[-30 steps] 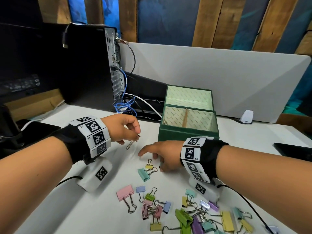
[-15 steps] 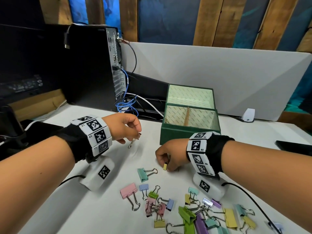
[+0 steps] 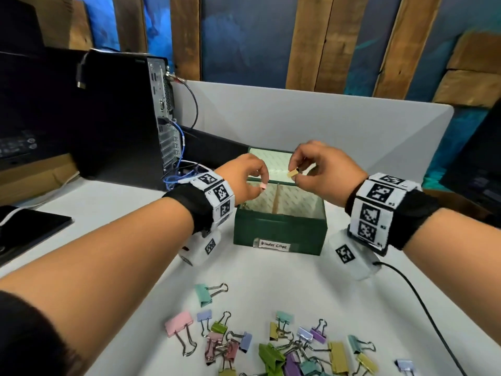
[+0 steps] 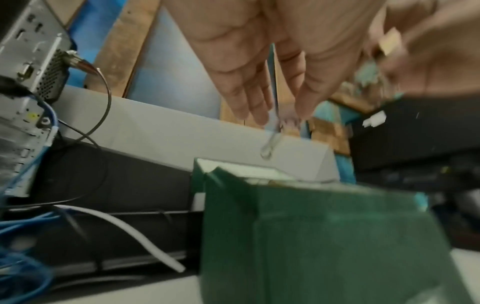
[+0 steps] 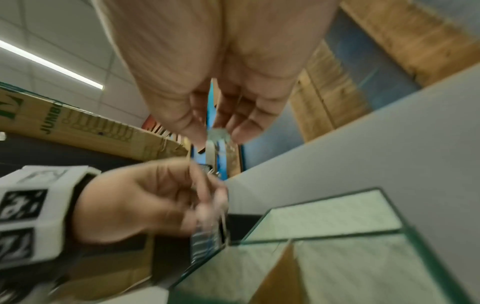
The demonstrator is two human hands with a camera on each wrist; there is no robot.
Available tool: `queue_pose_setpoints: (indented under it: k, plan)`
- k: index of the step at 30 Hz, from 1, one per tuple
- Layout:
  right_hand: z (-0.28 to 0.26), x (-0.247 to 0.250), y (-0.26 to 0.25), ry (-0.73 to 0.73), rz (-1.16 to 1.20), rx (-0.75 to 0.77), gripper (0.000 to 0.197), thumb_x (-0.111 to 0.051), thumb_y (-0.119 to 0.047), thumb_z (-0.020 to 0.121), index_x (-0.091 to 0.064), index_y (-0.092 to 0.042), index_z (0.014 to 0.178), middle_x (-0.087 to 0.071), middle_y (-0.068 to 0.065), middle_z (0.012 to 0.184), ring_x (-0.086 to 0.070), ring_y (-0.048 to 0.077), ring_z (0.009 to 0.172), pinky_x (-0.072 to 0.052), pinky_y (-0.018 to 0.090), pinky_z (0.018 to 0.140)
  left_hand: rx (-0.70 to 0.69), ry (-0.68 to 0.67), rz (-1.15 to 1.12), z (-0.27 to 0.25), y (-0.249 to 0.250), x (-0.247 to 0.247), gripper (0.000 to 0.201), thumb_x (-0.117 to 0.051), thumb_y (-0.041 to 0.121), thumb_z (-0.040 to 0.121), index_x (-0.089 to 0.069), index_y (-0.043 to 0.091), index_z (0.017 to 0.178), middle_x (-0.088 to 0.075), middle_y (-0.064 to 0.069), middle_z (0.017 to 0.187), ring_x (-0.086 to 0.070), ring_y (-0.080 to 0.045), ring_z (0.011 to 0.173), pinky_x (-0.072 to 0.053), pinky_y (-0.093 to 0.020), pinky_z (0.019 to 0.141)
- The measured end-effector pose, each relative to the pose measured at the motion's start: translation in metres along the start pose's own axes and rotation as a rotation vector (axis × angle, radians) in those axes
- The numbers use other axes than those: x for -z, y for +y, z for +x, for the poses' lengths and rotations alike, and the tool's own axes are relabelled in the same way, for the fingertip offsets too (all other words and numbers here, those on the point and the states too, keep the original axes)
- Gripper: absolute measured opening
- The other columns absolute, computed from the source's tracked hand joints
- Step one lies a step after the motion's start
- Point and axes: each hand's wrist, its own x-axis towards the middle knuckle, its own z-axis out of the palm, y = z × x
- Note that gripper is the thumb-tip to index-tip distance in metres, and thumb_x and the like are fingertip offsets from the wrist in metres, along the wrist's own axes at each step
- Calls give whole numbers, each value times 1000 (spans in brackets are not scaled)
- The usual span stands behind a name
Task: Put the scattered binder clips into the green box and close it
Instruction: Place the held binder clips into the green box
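Two hands point(image 3: 245, 177) point(image 3: 322, 172) pinch clips above green box point(image 3: 279, 229); computer tower point(image 3: 116, 115) stands left

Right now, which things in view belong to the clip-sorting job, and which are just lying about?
Job:
- green box, lid open
- pink clip in the left hand
- yellow clip in the right hand
- loose clips on the table

Lying about:
- computer tower
- blue cables
- grey divider
- black tablet
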Motion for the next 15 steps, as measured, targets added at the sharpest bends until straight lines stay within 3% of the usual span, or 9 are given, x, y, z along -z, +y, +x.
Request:
queue_pose_setpoints:
  k: [3, 7, 9, 11, 13, 15]
  plan:
    - [4, 3, 13, 169, 15, -41, 19, -65, -11, 82, -54, -26, 79, -47, -14, 82, -53, 10, 80, -40, 11, 69, 89, -126, 104, -1, -7, -8, 37, -66, 17, 81, -59, 25, 116, -42, 0, 138, -47, -16, 122, -33, -16, 91]
    - [3, -13, 30, 234, 88, -105, 13, -64, -12, 83, -57, -22, 83, -44, -16, 83, -58, 16, 87, -47, 24, 78, 133, -139, 45, -21, -12, 0, 31, -67, 23, 81, -60, 27, 112, -51, 1, 130, -54, -16, 117, -43, -30, 101]
    - [3, -23, 39, 164, 43, -123, 11, -64, -13, 84, -57, -22, 85, -47, -10, 88, -59, 19, 92, -48, 28, 83, 167, -207, 19, -37, -10, 8, 25, -66, 23, 82, -62, 25, 107, -61, 3, 117, -61, -15, 107, -49, -33, 96]
    - [2, -34, 46, -21, -63, -179, 12, -64, -16, 84, -58, -23, 92, -48, -3, 100, -59, 22, 98, -46, 28, 83, 183, -321, 70, -55, -7, 16, 24, -66, 25, 83, -63, 26, 107, -64, 7, 108, -64, -14, 96, -51, -24, 86]
    - [0, -42, 50, -161, -161, -231, 18, -64, -20, 84, -59, -24, 101, -47, -1, 107, -57, 23, 104, -42, 26, 83, 210, -442, 138, -73, -7, 21, 26, -66, 30, 82, -63, 30, 107, -63, 11, 102, -61, -8, 85, -44, -16, 77]
    - [-1, -46, 47, -153, -145, -234, 21, -63, -23, 85, -59, -25, 105, -45, -3, 107, -56, 22, 105, -40, 26, 83, 242, -544, 200, -87, -8, 22, 27, -66, 35, 81, -62, 34, 108, -61, 15, 98, -56, -3, 79, -43, -16, 77]
